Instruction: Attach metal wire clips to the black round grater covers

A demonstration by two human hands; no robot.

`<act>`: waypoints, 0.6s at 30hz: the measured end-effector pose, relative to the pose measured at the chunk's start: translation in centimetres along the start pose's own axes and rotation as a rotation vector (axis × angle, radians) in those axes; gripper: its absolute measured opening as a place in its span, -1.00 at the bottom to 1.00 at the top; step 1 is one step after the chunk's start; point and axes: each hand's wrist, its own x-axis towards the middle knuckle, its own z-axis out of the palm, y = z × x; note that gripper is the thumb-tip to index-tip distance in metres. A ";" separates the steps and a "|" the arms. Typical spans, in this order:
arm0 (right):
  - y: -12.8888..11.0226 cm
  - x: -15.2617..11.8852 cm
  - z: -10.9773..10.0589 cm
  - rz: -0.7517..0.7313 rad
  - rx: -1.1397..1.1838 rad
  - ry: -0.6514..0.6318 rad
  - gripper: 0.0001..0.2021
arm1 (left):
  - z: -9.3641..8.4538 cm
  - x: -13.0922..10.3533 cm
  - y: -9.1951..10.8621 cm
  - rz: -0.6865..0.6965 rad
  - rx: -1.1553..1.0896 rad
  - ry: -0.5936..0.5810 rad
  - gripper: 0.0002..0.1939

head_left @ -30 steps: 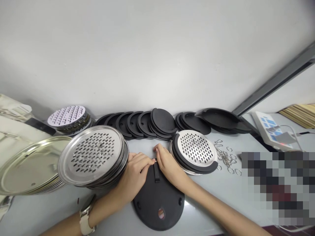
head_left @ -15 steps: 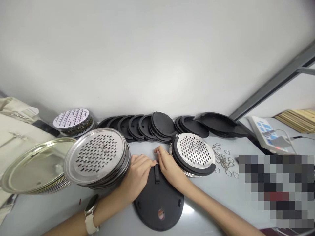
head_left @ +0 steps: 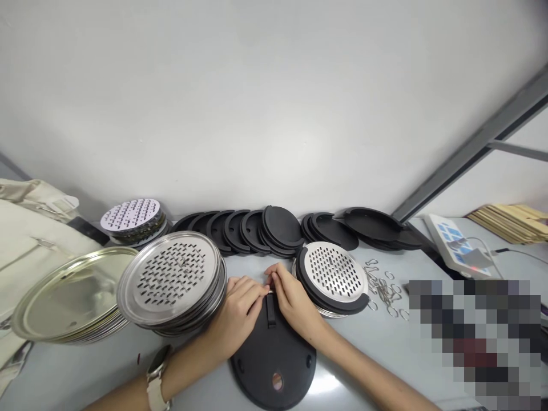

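Note:
A round black board (head_left: 274, 365) lies flat at the table's front, with a short black strap (head_left: 271, 314) at its far edge and a small round opening near its front. My left hand (head_left: 240, 314) and my right hand (head_left: 295, 297) meet over the strap's far end, fingertips pinched together. A sliver of a small metal piece (head_left: 270, 291) glints between them; its kind is hidden by the fingers. Left of my left hand stands a stack of round metal grater plates (head_left: 171, 279). Right of my right hand, a perforated metal plate (head_left: 336, 271) sits in a black crescent-edged holder.
Black round holders (head_left: 282, 228) line the wall. Loose metal rings and clips (head_left: 387, 291) lie to the right. Gold-toned trays (head_left: 64, 297), a purplish grater stack (head_left: 131, 217) and a cream bag (head_left: 38, 240) are at left. A white device (head_left: 458, 245) and wooden boards (head_left: 509, 222) stand far right.
The camera view has shifted slightly, so everything sits a little lower. Both hands stay at the strap's end, and my right fingertips have come closer to the left ones.

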 end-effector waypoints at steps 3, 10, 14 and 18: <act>-0.1 -0.3 0.1 -0.056 -0.069 0.047 -0.86 | 0.1 -0.1 -0.1 -0.025 0.009 0.013 -0.86; 0.4 -0.5 0.6 -0.072 -0.190 0.090 -0.89 | 0.2 -0.4 -0.2 -0.100 0.003 0.014 -0.91; 0.7 -0.5 0.6 -0.075 -0.193 0.091 -0.86 | 0.1 -0.3 -0.2 -0.076 -0.007 0.007 -0.91; 0.9 -0.7 0.6 -0.075 -0.180 0.089 -0.80 | 0.1 -0.1 -0.3 -0.073 -0.034 -0.004 -0.90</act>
